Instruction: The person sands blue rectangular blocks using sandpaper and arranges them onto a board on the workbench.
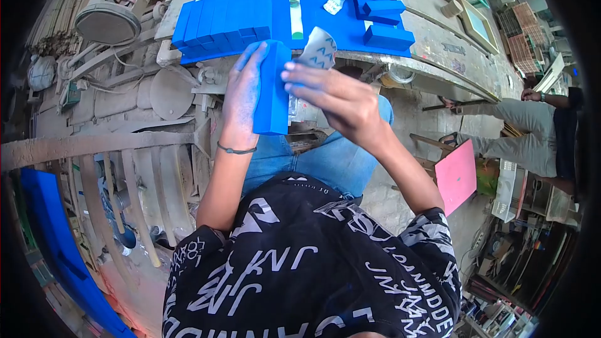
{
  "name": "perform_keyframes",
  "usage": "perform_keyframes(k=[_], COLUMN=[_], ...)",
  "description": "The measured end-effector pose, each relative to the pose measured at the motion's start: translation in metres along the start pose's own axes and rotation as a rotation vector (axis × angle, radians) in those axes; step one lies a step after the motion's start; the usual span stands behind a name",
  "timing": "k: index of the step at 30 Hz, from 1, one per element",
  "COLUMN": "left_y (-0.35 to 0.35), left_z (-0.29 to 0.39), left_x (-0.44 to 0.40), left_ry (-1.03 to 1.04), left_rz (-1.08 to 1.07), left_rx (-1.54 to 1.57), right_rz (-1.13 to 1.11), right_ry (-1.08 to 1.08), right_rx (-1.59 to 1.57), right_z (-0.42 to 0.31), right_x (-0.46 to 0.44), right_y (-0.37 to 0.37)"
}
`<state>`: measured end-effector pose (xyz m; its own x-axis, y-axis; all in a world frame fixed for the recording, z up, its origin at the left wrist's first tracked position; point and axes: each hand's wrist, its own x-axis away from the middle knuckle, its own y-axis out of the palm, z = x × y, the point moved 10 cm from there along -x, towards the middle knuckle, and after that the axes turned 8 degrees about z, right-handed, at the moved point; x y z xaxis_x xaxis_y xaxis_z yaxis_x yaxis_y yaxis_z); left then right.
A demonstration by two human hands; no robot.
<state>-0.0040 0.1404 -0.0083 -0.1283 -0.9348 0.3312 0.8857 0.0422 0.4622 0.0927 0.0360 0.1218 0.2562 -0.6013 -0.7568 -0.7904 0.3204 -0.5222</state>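
My left hand (243,87) is closed around a long blue block (272,103), held upright in front of the table edge. Blue dust coats that hand's fingers and palm. In my right hand (344,100) is a piece of sandpaper (321,50) with a printed pale backing, curling up above the fingers. The right fingertips are at the block's right side; whether the sandpaper touches the block there is hidden by the fingers. Just beyond, a row of similar blue blocks (222,22) lies on a blue sheet (319,28) covering the table.
More blue blocks (388,37) and scraps of sandpaper (336,2) lie on the sheet, beside pale green-patterned strips (295,9). A dusty wooden frame (100,150) stands at left. A pink board (456,177) is at right, and another person (532,125) sits beyond it.
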Motion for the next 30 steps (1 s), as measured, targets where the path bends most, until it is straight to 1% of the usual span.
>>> perform_keyframes(k=[1, 3, 4, 6, 7, 8, 10, 12, 14, 15, 17, 18, 20, 21, 23, 24, 26, 27, 30], left_y=[0.001, 0.000, 0.002, 0.005, 0.005, 0.004, 0.007, 0.010, 0.013, 0.013, 0.010, 0.012, 0.021, 0.022, 0.020, 0.018, 0.015, 0.015, 0.013], left_z=[-0.001, 0.002, 0.002, 0.010, 0.010, 0.007, 0.008, 0.011, 0.012, 0.011, 0.017, 0.017, 0.015, 0.013, 0.011, 0.012, 0.012, 0.014, 0.020], left_x=[-0.001, -0.001, 0.001, 0.008, 0.007, 0.005, 0.004, 0.009, 0.013, 0.013, 0.010, 0.014, 0.026, 0.024, 0.024, 0.025, 0.021, 0.019, 0.019], left_ry=[-0.006, 0.013, 0.008, 0.036, 0.066, 0.065, 0.095, 0.105, 0.119, 0.118, 0.213, 0.213, 0.172, 0.190, 0.203, 0.216, 0.226, 0.239, 0.254], left_rz=[-0.007, 0.015, 0.010, 0.065, 0.071, 0.072, 0.026, -0.001, -0.016, -0.017, 0.015, 0.014, -0.030, -0.061, -0.032, 0.003, -0.010, -0.016, -0.018], left_rx=[-0.006, -0.091, -0.091, -0.236, -0.230, -0.230, -0.199, -0.231, -0.303, -0.303, -0.342, -0.343, -0.247, -0.236, -0.298, -0.360, -0.351, -0.336, -0.321], right_rz=[0.006, -0.081, -0.081, -0.068, -0.062, -0.062, 0.027, 0.000, -0.113, -0.112, -0.102, -0.101, 0.018, 0.033, 0.065, 0.067, 0.107, 0.106, -0.027], right_ry=[0.007, -0.023, -0.019, -0.069, -0.071, -0.070, -0.014, -0.008, 0.008, 0.009, 0.012, 0.013, 0.022, 0.033, 0.053, 0.054, 0.054, 0.025, -0.029], right_rx=[0.006, -0.123, -0.118, -0.182, -0.176, -0.177, -0.180, -0.176, -0.164, -0.164, -0.095, -0.094, 0.002, 0.030, 0.094, 0.097, 0.132, 0.081, -0.026], right_z=[-0.008, -0.028, -0.034, -0.048, -0.049, -0.048, -0.038, -0.034, -0.029, -0.026, -0.014, -0.006, 0.017, 0.028, 0.046, 0.046, 0.046, 0.036, 0.006], right_x=[0.002, 0.008, 0.012, 0.016, 0.016, 0.015, 0.011, 0.017, 0.025, 0.026, 0.025, 0.023, 0.016, 0.013, 0.008, 0.006, 0.000, -0.002, 0.004], right_y=[-0.001, 0.005, 0.006, 0.006, 0.003, 0.002, -0.008, -0.002, 0.015, 0.015, 0.015, 0.015, 0.003, 0.001, -0.007, -0.009, -0.016, -0.015, 0.003])
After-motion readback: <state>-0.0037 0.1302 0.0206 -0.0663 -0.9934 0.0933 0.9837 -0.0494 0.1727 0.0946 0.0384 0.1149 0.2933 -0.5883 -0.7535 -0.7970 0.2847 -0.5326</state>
